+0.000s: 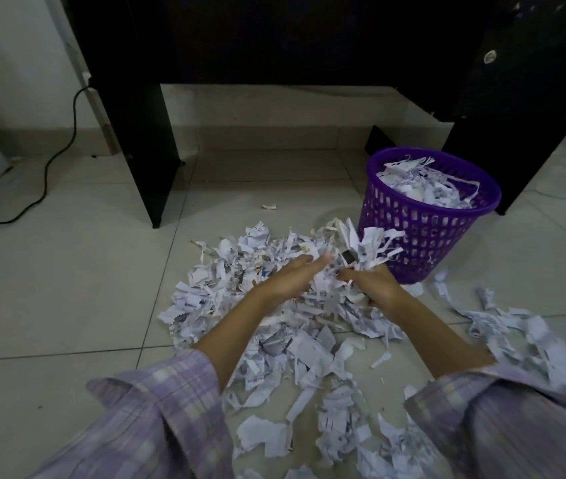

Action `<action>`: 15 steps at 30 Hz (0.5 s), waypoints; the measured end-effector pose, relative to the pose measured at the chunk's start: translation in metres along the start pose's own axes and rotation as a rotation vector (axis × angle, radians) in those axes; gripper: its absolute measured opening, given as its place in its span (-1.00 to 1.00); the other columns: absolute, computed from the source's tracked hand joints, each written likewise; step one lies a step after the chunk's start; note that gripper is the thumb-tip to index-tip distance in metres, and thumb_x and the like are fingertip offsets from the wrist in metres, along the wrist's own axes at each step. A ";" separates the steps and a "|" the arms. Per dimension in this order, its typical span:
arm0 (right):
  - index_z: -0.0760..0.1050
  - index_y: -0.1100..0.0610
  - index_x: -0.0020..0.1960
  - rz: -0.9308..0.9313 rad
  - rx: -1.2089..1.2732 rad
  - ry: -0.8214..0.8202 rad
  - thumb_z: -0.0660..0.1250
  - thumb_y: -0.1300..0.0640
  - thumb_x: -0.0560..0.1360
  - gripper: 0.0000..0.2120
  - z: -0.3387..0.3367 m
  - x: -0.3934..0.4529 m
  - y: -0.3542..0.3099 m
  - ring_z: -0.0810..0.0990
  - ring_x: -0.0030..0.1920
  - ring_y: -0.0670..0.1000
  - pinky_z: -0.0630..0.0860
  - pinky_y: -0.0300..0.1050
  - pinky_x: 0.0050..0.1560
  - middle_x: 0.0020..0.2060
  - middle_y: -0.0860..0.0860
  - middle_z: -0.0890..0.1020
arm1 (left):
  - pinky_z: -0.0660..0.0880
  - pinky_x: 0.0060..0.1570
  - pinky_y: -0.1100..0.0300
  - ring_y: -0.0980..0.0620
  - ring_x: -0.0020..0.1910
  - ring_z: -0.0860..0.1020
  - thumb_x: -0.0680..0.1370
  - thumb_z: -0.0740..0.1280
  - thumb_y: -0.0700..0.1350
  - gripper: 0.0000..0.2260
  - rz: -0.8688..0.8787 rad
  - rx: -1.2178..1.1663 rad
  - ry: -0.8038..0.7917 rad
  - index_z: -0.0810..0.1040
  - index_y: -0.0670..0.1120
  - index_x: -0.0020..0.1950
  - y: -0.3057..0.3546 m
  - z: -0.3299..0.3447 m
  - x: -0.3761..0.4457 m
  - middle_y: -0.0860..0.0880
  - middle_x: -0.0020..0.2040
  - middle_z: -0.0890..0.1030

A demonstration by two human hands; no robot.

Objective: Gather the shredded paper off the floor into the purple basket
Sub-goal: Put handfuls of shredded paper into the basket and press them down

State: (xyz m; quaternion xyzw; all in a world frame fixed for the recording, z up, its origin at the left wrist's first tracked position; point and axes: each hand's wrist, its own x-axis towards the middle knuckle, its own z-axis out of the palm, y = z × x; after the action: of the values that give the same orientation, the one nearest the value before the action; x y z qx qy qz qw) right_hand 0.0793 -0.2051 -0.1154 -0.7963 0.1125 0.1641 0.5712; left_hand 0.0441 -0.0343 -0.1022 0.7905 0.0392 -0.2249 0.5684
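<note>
We are looking at a pale tiled floor (67, 299). Shredded paper (274, 326) is lying heaped across the lower centre and right; a purple basket (426, 229) is standing at centre right, and a black cable (46, 174) is trailing at left.

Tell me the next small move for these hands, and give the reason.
Probably lift the bunch of shredded paper that the right hand grips and drop it over the purple basket just beyond it. The left hand lies open against the pile, and the basket still has some room.
</note>
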 end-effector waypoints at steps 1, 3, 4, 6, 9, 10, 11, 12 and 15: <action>0.44 0.15 0.22 -0.030 -0.025 -0.015 0.48 0.13 0.41 -0.57 0.002 0.000 0.001 0.52 -0.18 -0.09 0.42 -0.19 -0.31 -0.04 0.02 0.57 | 0.29 0.38 -0.14 -0.15 0.42 0.33 0.50 0.07 0.38 -0.31 -0.012 -0.102 0.019 0.11 0.06 0.55 0.002 0.004 0.002 -0.07 0.53 0.19; 0.44 0.08 0.16 -0.104 -0.079 -0.048 0.47 0.24 0.40 -0.61 0.009 -0.005 0.000 0.56 -0.15 -0.06 0.50 -0.18 -0.22 -0.04 -0.01 0.59 | 0.31 0.33 -0.25 -0.25 0.44 0.26 0.52 0.04 0.38 -0.34 -0.042 -0.312 0.014 0.09 0.10 0.54 0.006 0.010 0.006 -0.13 0.54 0.15; 0.46 0.06 0.17 -0.148 -0.126 -0.063 0.47 0.28 0.39 -0.59 0.012 -0.006 0.001 0.59 -0.08 -0.01 0.54 -0.14 -0.09 -0.01 -0.01 0.61 | 0.31 0.31 -0.30 -0.28 0.45 0.23 0.51 0.05 0.38 -0.34 -0.065 -0.412 -0.002 0.08 0.12 0.54 0.008 0.012 0.008 -0.14 0.54 0.13; 0.46 0.09 0.28 -0.229 -0.224 -0.109 0.44 0.36 0.37 -0.48 0.019 -0.009 0.002 0.59 0.05 0.04 0.50 -0.12 0.04 0.06 -0.01 0.60 | 0.29 0.28 -0.35 -0.29 0.44 0.25 0.47 0.10 0.40 -0.31 -0.110 -0.533 -0.043 0.15 0.11 0.52 0.007 0.017 0.013 -0.15 0.53 0.18; 0.43 0.12 0.35 -0.344 -0.374 -0.147 0.41 0.40 0.36 -0.41 0.023 -0.011 0.003 0.57 0.11 0.06 0.44 -0.18 0.01 0.10 0.02 0.59 | 0.40 0.21 -0.28 -0.27 0.37 0.36 0.47 0.20 0.35 -0.36 -0.164 -0.604 -0.030 0.29 0.04 0.45 0.003 0.022 0.016 -0.15 0.47 0.29; 0.44 0.13 0.34 -0.366 -0.395 -0.158 0.41 0.39 0.35 -0.42 0.024 -0.011 0.003 0.56 0.13 0.05 0.43 -0.18 0.01 0.12 0.01 0.59 | 0.44 0.16 -0.24 -0.26 0.35 0.39 0.47 0.25 0.32 -0.38 -0.166 -0.622 -0.016 0.32 0.03 0.43 0.001 0.022 0.018 -0.13 0.46 0.30; 0.45 0.13 0.33 -0.374 -0.405 -0.179 0.40 0.40 0.34 -0.43 0.024 -0.013 0.002 0.55 0.14 0.03 0.43 -0.18 0.02 0.12 0.00 0.58 | 0.47 0.13 -0.20 -0.23 0.32 0.42 0.47 0.30 0.28 -0.40 -0.174 -0.631 -0.007 0.37 0.00 0.41 0.000 0.022 0.019 -0.12 0.45 0.33; 0.47 0.13 0.31 -0.371 -0.394 -0.207 0.40 0.40 0.33 -0.44 0.025 -0.012 0.002 0.55 0.14 0.03 0.47 -0.14 0.03 0.11 -0.01 0.58 | 0.50 0.11 -0.15 -0.20 0.27 0.46 0.47 0.34 0.23 -0.45 -0.187 -0.634 0.000 0.43 -0.05 0.35 -0.002 0.022 0.020 -0.13 0.41 0.38; 0.55 0.16 0.17 -0.290 -0.332 -0.273 0.41 0.41 0.30 -0.55 0.023 -0.010 0.002 0.62 0.08 0.07 0.57 0.07 0.11 0.06 0.07 0.65 | 0.54 -0.07 -0.01 -0.12 0.05 0.54 0.54 0.35 0.01 -0.71 -0.228 -0.649 0.096 0.52 -0.18 0.12 -0.008 0.022 0.025 -0.19 0.24 0.53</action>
State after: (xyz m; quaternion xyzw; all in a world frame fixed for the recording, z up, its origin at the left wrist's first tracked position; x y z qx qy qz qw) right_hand 0.0662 -0.1840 -0.1196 -0.8575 -0.1095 0.2026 0.4601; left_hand 0.0567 -0.0564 -0.1250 0.5685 0.2236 -0.2255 0.7589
